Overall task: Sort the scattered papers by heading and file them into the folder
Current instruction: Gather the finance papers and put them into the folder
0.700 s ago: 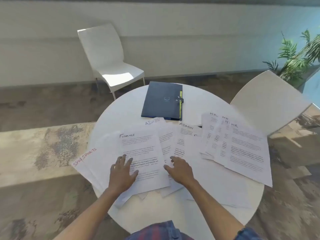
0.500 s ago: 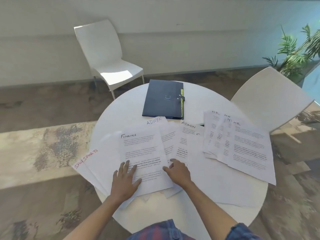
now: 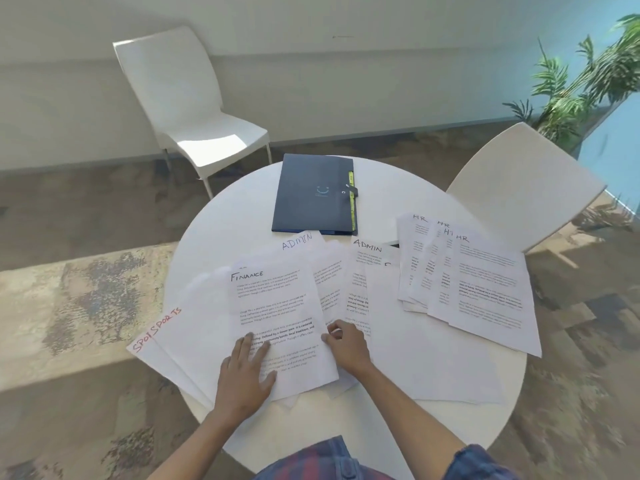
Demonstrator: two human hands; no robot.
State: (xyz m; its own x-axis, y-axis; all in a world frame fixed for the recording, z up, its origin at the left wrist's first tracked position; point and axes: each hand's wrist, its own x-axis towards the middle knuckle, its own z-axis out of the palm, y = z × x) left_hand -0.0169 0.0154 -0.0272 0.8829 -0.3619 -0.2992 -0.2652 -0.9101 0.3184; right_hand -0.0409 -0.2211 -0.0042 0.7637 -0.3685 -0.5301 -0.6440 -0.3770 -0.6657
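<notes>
**Finance sheet under both hands, folder straight ahead**

Here the round white table (image 3: 214,233) carries the papers in loose groups by heading. The Finance sheet (image 3: 277,306) lies on top in the near middle, its long axis running away from the person and tipped a little to the left. The left hand (image 3: 246,375) rests flat on its lower left part, fingers straight and spread, pressing and not gripping. The right hand (image 3: 346,348) sits at the sheet's lower right edge with its fingers curled; it seems to be pinching or fingering that edge, but whether it has hold of the paper cannot be told.

Around it, the Sports sheets (image 3: 156,336) fan out to the left past the table's rim, the Admin sheets (image 3: 360,271) peek out behind and to the right, and the HR stack (image 3: 478,282) lies well to the right.

The dark blue folder (image 3: 313,195) lies closed at the far side of the table, almost directly beyond the Finance sheet, its long axis also pointing away, with its strap and yellow tabs on the right edge. Likely the right hand is the better placed to open it, since the opening side faces that way, while the left steadies the stack.
</notes>
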